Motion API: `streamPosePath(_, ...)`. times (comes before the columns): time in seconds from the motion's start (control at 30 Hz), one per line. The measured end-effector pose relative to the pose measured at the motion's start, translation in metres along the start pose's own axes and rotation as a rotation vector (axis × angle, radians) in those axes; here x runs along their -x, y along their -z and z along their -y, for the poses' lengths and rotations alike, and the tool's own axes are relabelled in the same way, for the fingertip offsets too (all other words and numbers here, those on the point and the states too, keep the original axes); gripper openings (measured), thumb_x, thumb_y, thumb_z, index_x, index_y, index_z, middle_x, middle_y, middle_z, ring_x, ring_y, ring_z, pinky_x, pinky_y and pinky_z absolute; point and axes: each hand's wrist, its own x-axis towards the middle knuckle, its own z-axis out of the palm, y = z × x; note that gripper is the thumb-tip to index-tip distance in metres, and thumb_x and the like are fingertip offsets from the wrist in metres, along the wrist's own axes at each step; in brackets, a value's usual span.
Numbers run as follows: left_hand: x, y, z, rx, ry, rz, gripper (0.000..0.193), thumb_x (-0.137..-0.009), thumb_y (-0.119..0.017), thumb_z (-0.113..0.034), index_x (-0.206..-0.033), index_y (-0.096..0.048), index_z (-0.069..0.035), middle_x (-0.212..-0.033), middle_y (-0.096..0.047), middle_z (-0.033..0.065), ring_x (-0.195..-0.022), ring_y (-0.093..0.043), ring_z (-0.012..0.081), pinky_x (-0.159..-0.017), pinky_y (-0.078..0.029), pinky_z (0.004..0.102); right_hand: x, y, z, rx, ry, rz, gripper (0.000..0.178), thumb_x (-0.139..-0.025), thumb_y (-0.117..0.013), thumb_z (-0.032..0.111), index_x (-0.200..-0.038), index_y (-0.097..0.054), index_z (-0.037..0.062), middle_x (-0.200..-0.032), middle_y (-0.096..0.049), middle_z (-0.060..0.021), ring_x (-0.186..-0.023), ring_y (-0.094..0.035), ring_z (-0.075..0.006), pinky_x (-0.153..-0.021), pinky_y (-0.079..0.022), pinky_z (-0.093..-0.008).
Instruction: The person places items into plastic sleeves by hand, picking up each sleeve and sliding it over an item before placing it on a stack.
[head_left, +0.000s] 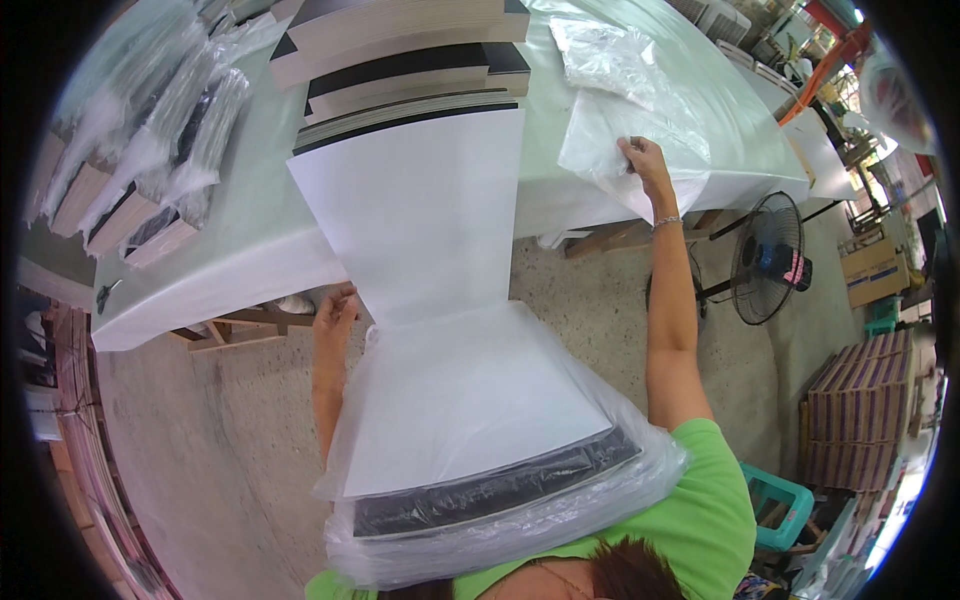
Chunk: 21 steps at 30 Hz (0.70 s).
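Observation:
A tall stack of white sheets (430, 300) with dark edges leans from the table edge down to my chest. A clear plastic bag (520, 520) covers its lower half. My left hand (335, 308) grips the stack's left side at the bag's upper rim. My right hand (645, 160) reaches out to the table and pinches a loose clear plastic bag (625, 125) lying flat there. Several more such bags (600, 50) lie crumpled just beyond it.
The white table (230, 270) carries more stacks of dark-edged sheets (400, 70) at the back and several bagged bundles (150, 160) on the left. A standing fan (770, 260), brown cartons (860, 410) and a teal stool (780, 505) are on the right.

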Motion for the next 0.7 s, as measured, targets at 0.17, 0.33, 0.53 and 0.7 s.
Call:
streamPosePath(0.17, 0.01, -0.02, -0.062, 0.019, -0.107, 0.173, 0.03, -0.085, -0.058, -0.025, -0.107, -0.056, -0.004, -0.089, -0.053, 0.0001, -0.084, -0.047, 0.0094, -0.078, -0.037, 0.0234, 0.02, -0.004, 0.033, 0.382, 0.168, -0.006, 0.021, -0.08, -0.063, 0.02, -0.073, -0.063, 0.0001, -0.064, -0.052, -0.0002, -0.053, -0.045, -0.0075, -0.049, -0.035, -0.0241)
streamPosePath(0.33, 0.02, -0.042, -0.108, 0.035, -0.129, 0.405, 0.03, -0.085, -0.057, -0.026, -0.107, -0.054, -0.006, -0.091, -0.051, 0.0005, -0.087, -0.047, 0.0113, -0.085, -0.036, 0.0275, 0.08, -0.028, 0.106, 0.335, 0.532, 0.215, 0.018, -0.078, -0.064, 0.022, -0.078, -0.068, 0.0042, -0.091, -0.062, -0.01, -0.081, -0.059, -0.0193, -0.081, -0.041, -0.0315)
streamPosePath(0.53, 0.025, -0.073, -0.128, -0.008, -0.356, 0.613, 0.067, -0.075, -0.069, -0.037, -0.125, -0.04, -0.003, -0.111, -0.05, 0.0087, -0.108, -0.047, 0.0205, -0.096, -0.035, 0.0331, 0.178, -0.084, 0.18, 0.02, 0.623, 0.658, 0.017, -0.079, -0.065, 0.019, -0.087, -0.067, 0.0046, -0.099, -0.056, -0.0062, -0.091, -0.054, -0.0186, -0.091, -0.037, -0.0328)
streamPosePath(0.7, 0.031, -0.074, -0.131, 0.074, -0.41, 0.55, 0.081, -0.07, -0.075, -0.038, -0.128, -0.034, 0.0, -0.118, -0.048, 0.0138, -0.113, -0.045, 0.0233, -0.098, -0.033, 0.0343, 0.2, -0.108, 0.187, -0.107, 0.494, 0.627, 0.033, -0.078, -0.064, 0.013, -0.111, -0.061, 0.0072, -0.106, -0.053, -0.0069, -0.089, -0.05, -0.0174, -0.081, -0.041, -0.0264)
